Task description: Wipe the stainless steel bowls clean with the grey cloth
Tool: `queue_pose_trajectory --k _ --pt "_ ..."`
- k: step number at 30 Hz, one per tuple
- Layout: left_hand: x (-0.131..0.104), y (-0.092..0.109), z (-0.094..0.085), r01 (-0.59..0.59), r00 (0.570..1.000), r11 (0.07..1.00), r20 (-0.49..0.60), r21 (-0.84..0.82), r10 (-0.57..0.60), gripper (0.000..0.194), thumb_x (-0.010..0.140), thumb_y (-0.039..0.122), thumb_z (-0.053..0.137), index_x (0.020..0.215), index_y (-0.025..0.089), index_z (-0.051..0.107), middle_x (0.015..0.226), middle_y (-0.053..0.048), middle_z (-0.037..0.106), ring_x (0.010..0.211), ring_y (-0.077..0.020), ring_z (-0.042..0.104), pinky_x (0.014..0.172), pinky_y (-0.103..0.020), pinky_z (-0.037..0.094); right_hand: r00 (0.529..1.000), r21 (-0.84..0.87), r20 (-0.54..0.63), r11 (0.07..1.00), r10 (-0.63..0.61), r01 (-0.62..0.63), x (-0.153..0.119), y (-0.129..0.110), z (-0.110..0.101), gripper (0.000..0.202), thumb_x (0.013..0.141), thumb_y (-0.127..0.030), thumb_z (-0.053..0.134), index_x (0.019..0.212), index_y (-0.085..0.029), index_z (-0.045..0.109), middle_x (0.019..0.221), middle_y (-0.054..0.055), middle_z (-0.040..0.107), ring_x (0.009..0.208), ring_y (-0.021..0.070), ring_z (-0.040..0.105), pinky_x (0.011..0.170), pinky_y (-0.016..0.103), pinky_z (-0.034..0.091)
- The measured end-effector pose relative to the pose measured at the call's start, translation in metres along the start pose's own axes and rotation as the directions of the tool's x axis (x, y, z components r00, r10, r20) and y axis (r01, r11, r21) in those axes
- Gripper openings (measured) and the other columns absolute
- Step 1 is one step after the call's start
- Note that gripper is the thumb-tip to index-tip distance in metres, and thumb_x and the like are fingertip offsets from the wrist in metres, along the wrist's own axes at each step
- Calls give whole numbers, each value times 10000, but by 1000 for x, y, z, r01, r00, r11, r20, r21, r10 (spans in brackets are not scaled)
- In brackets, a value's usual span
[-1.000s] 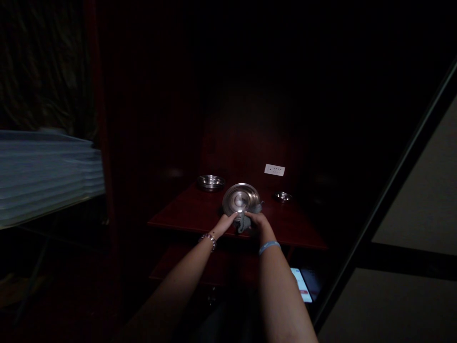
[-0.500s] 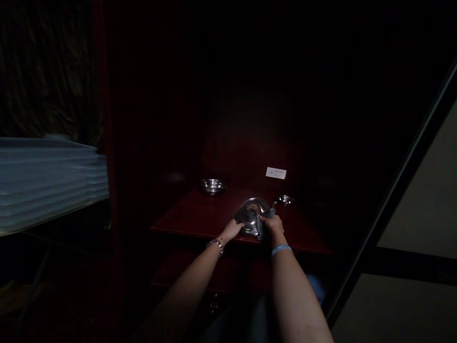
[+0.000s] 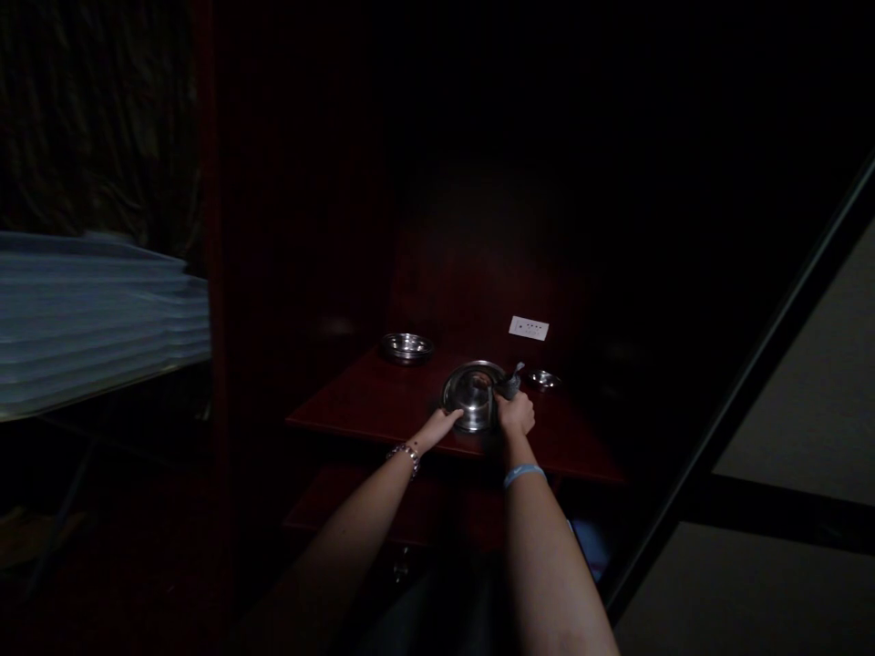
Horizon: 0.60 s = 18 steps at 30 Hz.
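The left hand (image 3: 441,428) grips the near-left rim of the steel bowl (image 3: 468,399); the right hand (image 3: 517,413) is closed around a grey cloth (image 3: 509,386) at its right side. From the white socket panel (image 3: 529,328), this bowl is in front and leftward, tilted; whether it touches the bench (image 3: 359,399), I cannot tell. If the left hold slips on the smooth metal, the bowl may fall, I judge.
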<state>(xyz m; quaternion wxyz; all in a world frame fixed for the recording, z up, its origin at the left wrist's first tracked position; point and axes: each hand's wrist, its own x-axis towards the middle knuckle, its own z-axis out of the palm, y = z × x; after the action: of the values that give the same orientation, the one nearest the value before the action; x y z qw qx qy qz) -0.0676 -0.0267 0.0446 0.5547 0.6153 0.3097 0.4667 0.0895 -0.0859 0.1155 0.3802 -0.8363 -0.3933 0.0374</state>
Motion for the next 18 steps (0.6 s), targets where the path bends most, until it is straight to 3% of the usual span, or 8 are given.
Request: queue_pose_trajectory --k 3,8,12,18 --pt "-8 11 -2 56 998 998 4 -11 -56 530 831 522 662 1201 145 693 1156 -109 756 1102 -264 673 897 -319 508 1000 28 14 999 19 -19 0 -3 2 450 871 -519 662 1157 -183 748 1142 193 726 1108 347 693 928 434 552" --pt "-10 13 -2 37 996 994 72 102 -44 574 851 595 613 1148 109 683 865 -86 768 701 -177 647 678 -282 459 993 106 22 988 114 -115 7 2 3 535 852 -564 660 1152 -129 743 1155 227 715 1124 363 685 910 426 563" --pt "-8 9 0 -8 995 995 103 102 -2 534 802 592 673 1008 101 707 770 -74 738 663 -167 606 673 -286 460 985 187 46 967 166 -171 11 2 8 571 837 -563 675 1161 -97 734 1175 247 705 1132 337 686 888 372 573" --pt "-3 -4 -3 15 993 994 118 105 -28 492 791 555 695 970 100 749 896 -95 773 803 -207 649 794 -295 494 986 238 133 963 99 -129 11 -2 27 488 802 -506 728 1097 -119 754 1117 214 733 1098 300 704 889 336 572"
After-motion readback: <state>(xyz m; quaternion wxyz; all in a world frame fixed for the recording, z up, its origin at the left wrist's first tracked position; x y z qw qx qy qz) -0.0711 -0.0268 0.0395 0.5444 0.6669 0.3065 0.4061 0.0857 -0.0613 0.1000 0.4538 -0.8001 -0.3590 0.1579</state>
